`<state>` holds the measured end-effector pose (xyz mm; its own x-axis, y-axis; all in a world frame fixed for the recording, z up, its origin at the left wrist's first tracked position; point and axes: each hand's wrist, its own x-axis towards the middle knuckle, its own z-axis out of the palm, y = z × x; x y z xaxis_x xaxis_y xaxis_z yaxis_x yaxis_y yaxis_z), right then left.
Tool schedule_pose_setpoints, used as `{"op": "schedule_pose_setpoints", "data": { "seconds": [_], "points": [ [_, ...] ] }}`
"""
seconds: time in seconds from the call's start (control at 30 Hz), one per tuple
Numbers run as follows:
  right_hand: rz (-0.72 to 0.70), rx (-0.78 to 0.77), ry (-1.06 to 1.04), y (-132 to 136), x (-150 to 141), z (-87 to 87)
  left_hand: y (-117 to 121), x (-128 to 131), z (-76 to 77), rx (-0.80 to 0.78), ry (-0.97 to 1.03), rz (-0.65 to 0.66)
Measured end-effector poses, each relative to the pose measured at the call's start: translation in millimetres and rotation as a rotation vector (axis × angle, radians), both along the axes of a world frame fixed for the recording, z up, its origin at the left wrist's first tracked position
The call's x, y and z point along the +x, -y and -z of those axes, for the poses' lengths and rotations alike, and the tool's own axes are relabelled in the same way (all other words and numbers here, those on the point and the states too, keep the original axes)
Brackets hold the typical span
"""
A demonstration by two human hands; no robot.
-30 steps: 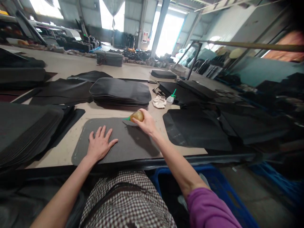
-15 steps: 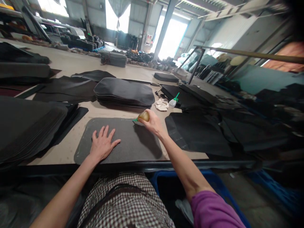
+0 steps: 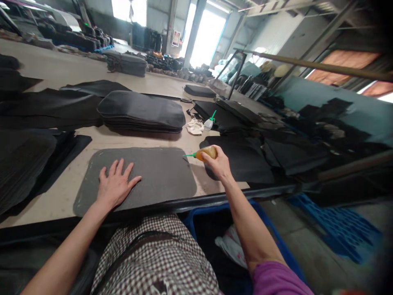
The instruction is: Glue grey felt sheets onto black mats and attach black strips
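Note:
A dark grey sheet with rounded corners (image 3: 156,176) lies flat at the table's front edge. My left hand (image 3: 115,184) rests on its left half, fingers spread. My right hand (image 3: 219,164) is closed round a squeeze bottle (image 3: 204,154) of amber liquid, tilted on its side. Its thin green nozzle points left, by the sheet's upper right corner; whether the tip touches cannot be made out. Faint pale marks run along the sheet's left and far edges. Just behind lies a stack of similar dark rounded pieces (image 3: 141,110).
A second bottle with a green nozzle (image 3: 209,123) stands beside a crumpled white cloth (image 3: 195,127). Dark sheets are piled at the left (image 3: 24,168) and right (image 3: 239,157) of the table (image 3: 101,137). Below the edge is a blue bin (image 3: 192,223); a blue pallet (image 3: 334,225) lies on the floor.
My right hand has carried the bottle rightward along the sheet's far edge to its right corner. My left hand stays spread on the sheet. The camera view has turned right.

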<state>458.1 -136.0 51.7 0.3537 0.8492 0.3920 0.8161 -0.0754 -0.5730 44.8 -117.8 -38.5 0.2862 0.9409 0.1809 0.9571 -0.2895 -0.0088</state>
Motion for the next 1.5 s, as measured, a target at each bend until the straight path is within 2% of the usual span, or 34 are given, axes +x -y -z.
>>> {"op": "schedule_pose_setpoints", "data": {
  "seconds": [0.1, 0.17, 0.23, 0.43, 0.57, 1.03, 1.17, 1.27, 1.33, 1.43, 1.5],
  "points": [
    [0.048, 0.019, -0.034, 29, 20, 8.5, -1, -1, 2.5, 0.006, 0.001, 0.015],
    [0.045, 0.039, -0.046, 37, 24, 12.0, -2, -2, 3.5, 0.006, -0.006, 0.017],
    [0.034, 0.049, -0.064, 36, 22, 13.6, -2, -3, 4.1, -0.004, -0.023, 0.014],
    [-0.015, 0.029, -0.028, 9, 9, 11.7, -3, -4, 2.7, -0.02, -0.044, 0.011],
    [-0.026, -0.012, 0.003, 13, 11, 6.8, -4, -4, 1.8, -0.016, -0.044, 0.022],
    [-0.122, -0.19, -0.1, 113, 21, -21.8, -6, -7, 3.2, -0.02, 0.009, 0.029],
    [-0.172, -0.301, -0.227, 137, 23, -33.2, -8, -8, 5.7, -0.036, 0.057, 0.038],
    [-0.204, -0.404, -0.411, 144, 21, -36.8, -9, -8, 8.1, -0.014, 0.129, 0.064],
    [-0.23, -0.416, -0.554, 142, 15, -35.1, -11, -9, 5.4, -0.016, 0.244, 0.072],
    [-0.303, -0.357, -0.722, 129, -6, -29.7, -14, -23, -9.8, -0.061, 0.549, 0.053],
    [-0.377, -0.345, -0.746, 115, -27, -26.8, -14, -42, -24.5, -0.072, 0.724, 0.05]
  ]
}}
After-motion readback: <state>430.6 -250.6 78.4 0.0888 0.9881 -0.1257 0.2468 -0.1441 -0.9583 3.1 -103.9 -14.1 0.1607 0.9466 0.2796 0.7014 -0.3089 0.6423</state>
